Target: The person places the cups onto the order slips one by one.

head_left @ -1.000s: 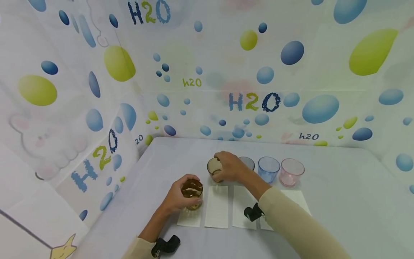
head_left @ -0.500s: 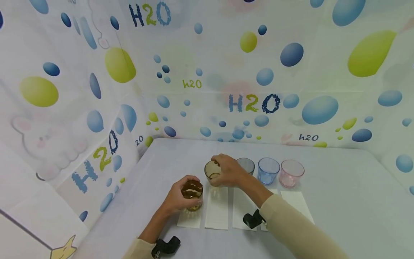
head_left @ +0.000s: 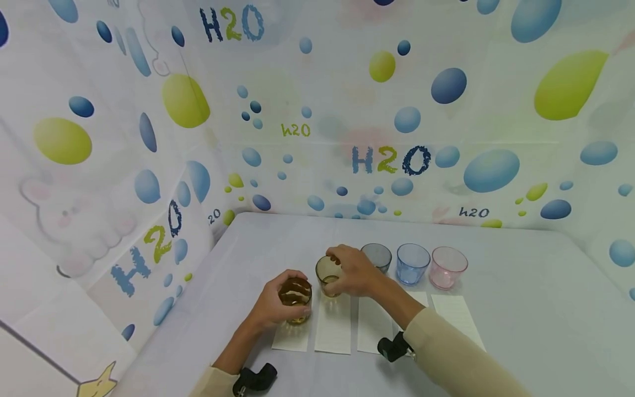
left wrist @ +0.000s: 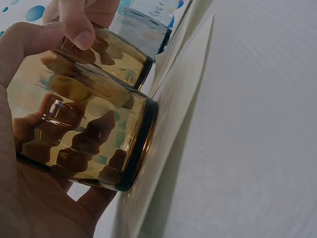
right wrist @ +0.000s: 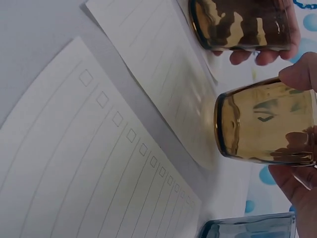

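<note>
My left hand (head_left: 272, 302) grips a dark amber glass (head_left: 296, 292), thumb in front and fingers round the far side. That glass stands upright over the leftmost paper strip (head_left: 290, 341). My right hand (head_left: 358, 271) holds a paler amber glass (head_left: 324, 271) by its rim, at the far end of the second paper strip (head_left: 333, 331). In the right wrist view the paler glass (right wrist: 262, 126) has its base close to the paper; I cannot tell if it touches. A grey glass (head_left: 378, 255) stands just right of my right hand, partly hidden by it.
A blue glass (head_left: 413, 264) and a pink glass (head_left: 448, 268) continue the row to the right. Lined paper strips with small checkboxes, such as the right one (head_left: 455, 311), lie in front, partly under my right sleeve (head_left: 446, 353). A patterned backdrop rises behind the white table (head_left: 536, 309).
My right hand has brought the paler amber glass slightly nearer, away from the grey glass to the second strip's far end. The left hand has kept its grip and place.
</note>
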`<state>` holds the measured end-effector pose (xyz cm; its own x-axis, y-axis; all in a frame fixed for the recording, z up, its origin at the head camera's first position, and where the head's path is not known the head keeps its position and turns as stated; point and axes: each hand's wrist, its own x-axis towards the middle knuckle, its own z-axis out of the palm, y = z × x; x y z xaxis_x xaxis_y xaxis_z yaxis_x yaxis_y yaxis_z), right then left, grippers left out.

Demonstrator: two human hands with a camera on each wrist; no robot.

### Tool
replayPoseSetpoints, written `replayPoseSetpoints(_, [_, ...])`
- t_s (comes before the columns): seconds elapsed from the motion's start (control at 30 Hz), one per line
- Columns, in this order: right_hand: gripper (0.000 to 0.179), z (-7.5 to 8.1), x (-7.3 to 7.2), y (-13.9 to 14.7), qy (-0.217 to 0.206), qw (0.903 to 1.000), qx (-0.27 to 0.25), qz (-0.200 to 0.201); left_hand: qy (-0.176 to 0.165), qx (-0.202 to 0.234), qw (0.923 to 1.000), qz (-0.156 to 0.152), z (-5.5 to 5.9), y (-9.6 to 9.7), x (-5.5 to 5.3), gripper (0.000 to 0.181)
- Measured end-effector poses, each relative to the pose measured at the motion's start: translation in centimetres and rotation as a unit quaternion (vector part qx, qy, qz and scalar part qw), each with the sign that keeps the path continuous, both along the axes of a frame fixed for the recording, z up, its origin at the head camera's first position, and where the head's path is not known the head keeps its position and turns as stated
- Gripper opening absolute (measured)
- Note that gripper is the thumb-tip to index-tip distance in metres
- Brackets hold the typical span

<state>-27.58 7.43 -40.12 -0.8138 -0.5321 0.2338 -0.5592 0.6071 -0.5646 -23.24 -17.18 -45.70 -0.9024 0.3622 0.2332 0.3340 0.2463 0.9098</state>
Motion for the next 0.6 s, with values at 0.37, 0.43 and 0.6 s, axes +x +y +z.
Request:
replayPoseSetpoints(0.37, [0.068, -0.2, 1.2, 0.2, -0.022, 0.9997, 0.008, -0.002, 0.0, 0.004, 1.0, -0.005, 0.0, 0.1, 0.0, 0.064])
replayPoseSetpoints(0.43, [0.068, -0.2, 1.4, 0.1, -0.022, 0.9997, 0.006, -0.001, -0.001, 0.004, 1.0, -0.005, 0.0, 0.1, 0.0, 0.064])
replayPoseSetpoints(0.6, [0.067, -0.3, 1.7, 0.0, -0.026, 0.9996, -0.006, 0.008, -0.001, 0.0, 1.0, 0.001, 0.0, 0.1, 0.0, 0.064])
